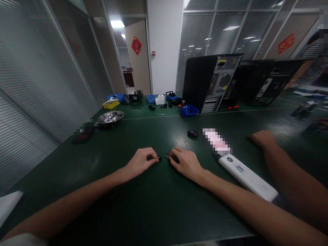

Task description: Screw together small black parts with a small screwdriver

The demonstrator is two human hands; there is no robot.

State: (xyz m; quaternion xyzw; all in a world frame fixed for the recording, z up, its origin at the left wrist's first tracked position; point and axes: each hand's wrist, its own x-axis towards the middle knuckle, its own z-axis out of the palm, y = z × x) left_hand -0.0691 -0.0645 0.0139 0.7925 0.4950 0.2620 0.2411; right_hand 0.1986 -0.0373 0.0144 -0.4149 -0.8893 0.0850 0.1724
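Observation:
My left hand (144, 160) rests low over the green table, its thumb and fingers pinched on a small black piece (160, 158). The piece's kind is too small to make out. Facing it from the right, my right hand (186, 162) is closed around a thin tool with a dark handle (175, 159) and a slim metal tip (167, 156). That tip points left at the black piece, with a small gap between them. The fingers cover most of the tool, so its exact kind is hidden.
A black computer mouse (192, 133) lies beyond my right hand. A long white device (248, 177) lies beside my right forearm, near another person's arm (266, 145). Farther back are a metal bowl (111, 118), a blue bin (189, 110) and a computer tower (200, 82).

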